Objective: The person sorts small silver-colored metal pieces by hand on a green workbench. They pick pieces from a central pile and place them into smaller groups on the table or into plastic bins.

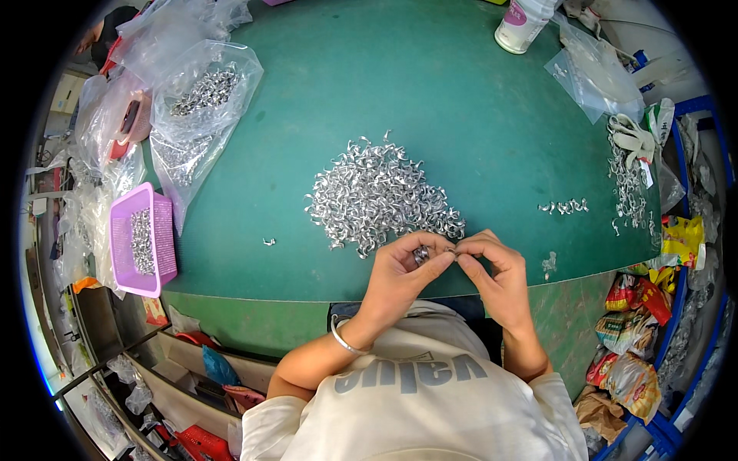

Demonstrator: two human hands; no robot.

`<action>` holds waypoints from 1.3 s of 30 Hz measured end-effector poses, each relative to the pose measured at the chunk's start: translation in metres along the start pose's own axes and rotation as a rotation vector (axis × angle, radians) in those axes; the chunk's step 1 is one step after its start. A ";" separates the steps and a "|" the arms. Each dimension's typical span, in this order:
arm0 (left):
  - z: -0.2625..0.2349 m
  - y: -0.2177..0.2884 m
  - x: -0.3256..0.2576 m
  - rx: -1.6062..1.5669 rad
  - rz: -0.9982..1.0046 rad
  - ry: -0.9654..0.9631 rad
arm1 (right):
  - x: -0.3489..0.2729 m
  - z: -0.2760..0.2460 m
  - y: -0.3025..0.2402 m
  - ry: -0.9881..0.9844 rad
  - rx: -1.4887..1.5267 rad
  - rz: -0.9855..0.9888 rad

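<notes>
Left hand: your left hand (400,269) is at the near edge of the pile, its fingers curled around a few shiny metal pieces (420,255), thumb and forefinger pointing toward the right hand.
Right hand: your right hand (498,270) meets it almost tip to tip, thumb and forefinger bent inward.
Grip: your left grip is closed around the metal pieces; your right grip is pinched on a small part (453,250) between the two sets of fingertips, which hide most of it.
Pile: the large pile (377,192) of curved silvery pieces lies loose on the green tabletop (323,92), just beyond your hands.
Stray: a single piece (269,241) lies to the left of the pile, well apart from it.
Row: a short row of pieces (563,207) lies to the right, beyond your right hand.
Right edge: a cluster of linked-looking metal parts (632,188) lies near the table's right side, below a pale strap (634,138).
Scrap: a small clear scrap (549,265) sits near the edge, to the right of your right hand.
Left side: a purple basket (167,246) holds more small metal pieces; beyond it, a clear bag (246,73) holds another heap.
Far right: a white tub (520,32) stands beside clear plastic (596,77).
Wrist: you wear a silvery bangle (343,338) on the left.
</notes>
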State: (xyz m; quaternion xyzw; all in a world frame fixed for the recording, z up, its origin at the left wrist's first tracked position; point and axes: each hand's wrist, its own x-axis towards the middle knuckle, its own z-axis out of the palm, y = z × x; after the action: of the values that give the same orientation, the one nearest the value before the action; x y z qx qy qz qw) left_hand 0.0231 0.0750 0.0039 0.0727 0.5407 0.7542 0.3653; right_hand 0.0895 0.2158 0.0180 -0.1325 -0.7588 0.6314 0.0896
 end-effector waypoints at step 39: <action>-0.020 -0.017 -0.012 -0.367 -0.273 0.002 | 0.027 -0.023 0.025 0.071 -0.630 -0.235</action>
State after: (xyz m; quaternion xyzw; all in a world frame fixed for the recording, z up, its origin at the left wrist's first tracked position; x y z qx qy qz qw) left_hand 0.0296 0.0550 -0.0152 -0.0692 0.3996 0.7837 0.4705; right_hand 0.0726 0.2497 -0.0030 -0.0872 -0.9230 0.3464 0.1430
